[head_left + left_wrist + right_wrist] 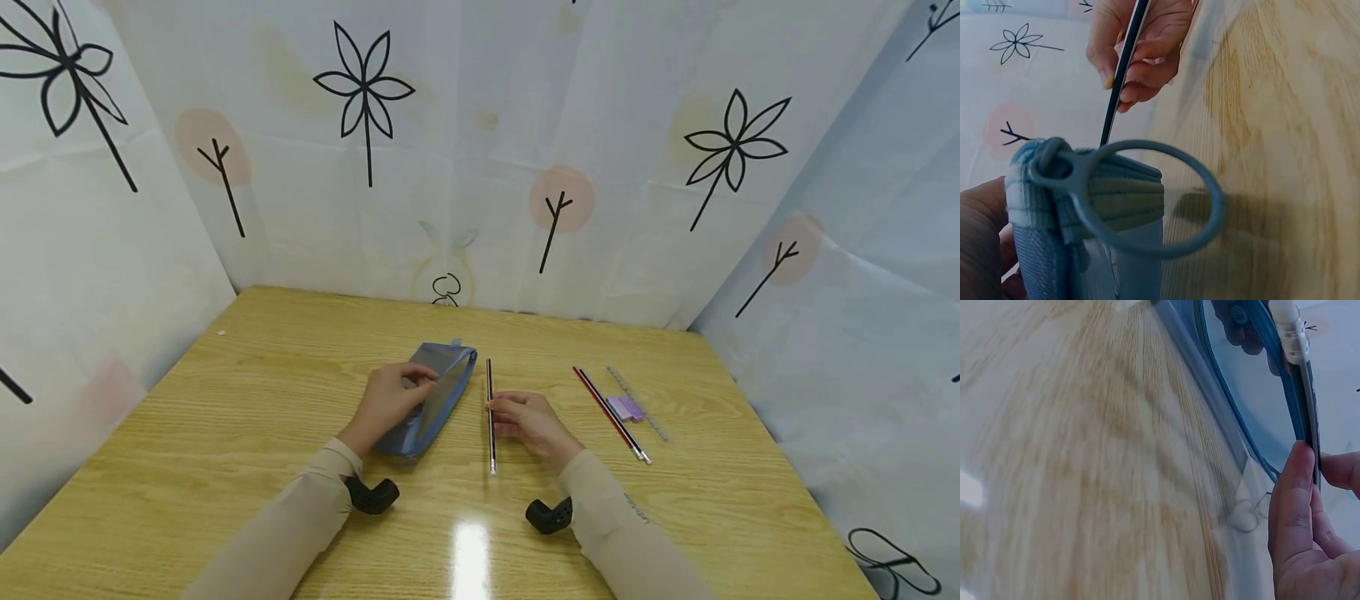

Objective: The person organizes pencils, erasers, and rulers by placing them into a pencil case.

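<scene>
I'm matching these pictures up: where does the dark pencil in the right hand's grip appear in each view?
Head: dark pencil just right of centre, below mid-height.
Left wrist: pencil slants down from the top edge, left of centre.
Right wrist: pencil at upper right, pale end uppermost.
Shared landmark: the blue pouch.

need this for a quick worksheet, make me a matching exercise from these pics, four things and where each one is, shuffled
1. blue-edged see-through zip pouch
2. slim red pencil
3. small purple blocks
4. dark, pale-striped pencil with a white end, upper side of the pair

A. between the red pencil and a clear narrow strip
B. in the right hand
C. held by the left hand
D. leftmost of the loose group on the wood-grain table

Pairs: 1-C, 2-D, 3-A, 4-B
</scene>
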The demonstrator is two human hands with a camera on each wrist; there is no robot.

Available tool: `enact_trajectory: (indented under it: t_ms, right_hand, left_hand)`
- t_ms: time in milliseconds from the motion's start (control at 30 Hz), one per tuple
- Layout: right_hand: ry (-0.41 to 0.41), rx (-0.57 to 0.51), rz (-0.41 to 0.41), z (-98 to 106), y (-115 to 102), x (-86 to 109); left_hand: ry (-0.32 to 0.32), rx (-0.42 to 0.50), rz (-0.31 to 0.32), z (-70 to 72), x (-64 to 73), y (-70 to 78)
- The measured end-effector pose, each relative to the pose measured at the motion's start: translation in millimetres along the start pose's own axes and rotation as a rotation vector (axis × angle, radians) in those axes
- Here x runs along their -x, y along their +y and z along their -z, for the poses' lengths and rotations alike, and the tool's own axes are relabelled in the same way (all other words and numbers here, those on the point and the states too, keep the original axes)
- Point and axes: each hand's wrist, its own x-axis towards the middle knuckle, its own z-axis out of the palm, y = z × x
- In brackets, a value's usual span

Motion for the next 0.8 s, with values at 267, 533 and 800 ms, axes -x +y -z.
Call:
enact_trajectory:
  t_ms: [267, 533, 800]
  right_hand:
    - [-0.045, -0.024, 0.008, -17.3, 0.8, -4.1]
    - [-0.025, -0.02, -0.001, -27.6, 4.1, -9.3]
    - [0.056, -0.008, -0.024, -33.7, 2.5, -16.8]
  left_hand:
    - [-0.028, 0.015, 0.002, -5.1, 1.5, 4.7]
    - [-0.025, 0.007, -0.028, -7.7, 2.7, 7.2]
    - [-0.034, 0.027, -0.046, -8.3, 3.0, 9.3]
